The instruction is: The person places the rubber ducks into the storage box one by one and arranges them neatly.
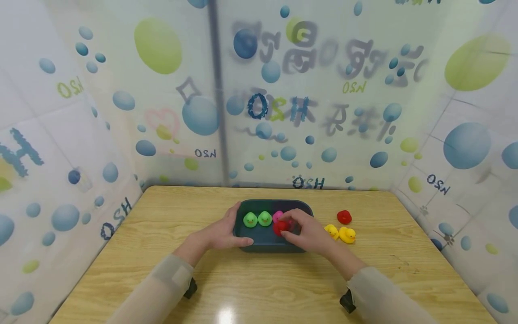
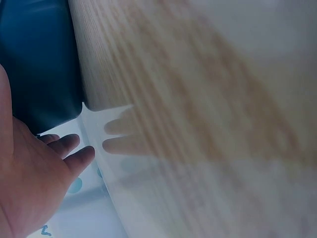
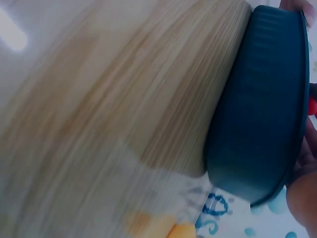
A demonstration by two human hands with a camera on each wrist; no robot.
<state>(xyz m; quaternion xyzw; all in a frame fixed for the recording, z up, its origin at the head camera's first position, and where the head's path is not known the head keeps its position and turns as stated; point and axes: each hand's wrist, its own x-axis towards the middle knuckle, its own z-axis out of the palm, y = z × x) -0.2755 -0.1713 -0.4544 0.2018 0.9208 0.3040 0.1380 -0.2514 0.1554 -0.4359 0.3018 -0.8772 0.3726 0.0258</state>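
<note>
A dark teal plastic bin [image 1: 267, 247] stands on the table. Inside it, two green rubber ducks [image 1: 257, 219] sit side by side toward the left, with a pink rubber duck [image 1: 277, 216] right of them. My right hand [image 1: 309, 231] reaches over the bin's right end and pinches a red rubber duck [image 1: 280, 228] between thumb and fingers, close to the pink one. A bit of that red duck [image 3: 312, 106] shows past the rim in the right wrist view. My left hand [image 1: 220, 231] rests at the bin's left end, fingers fairly straight and thumb over the near rim.
Two yellow rubber ducks [image 1: 346, 234] stand on the wooden table [image 1: 259, 288] just right of the bin, one partly behind my right hand. Behind them lies another red rubber duck [image 1: 344, 217]. Patterned curtains [image 1: 259, 148] enclose the table at the back and sides.
</note>
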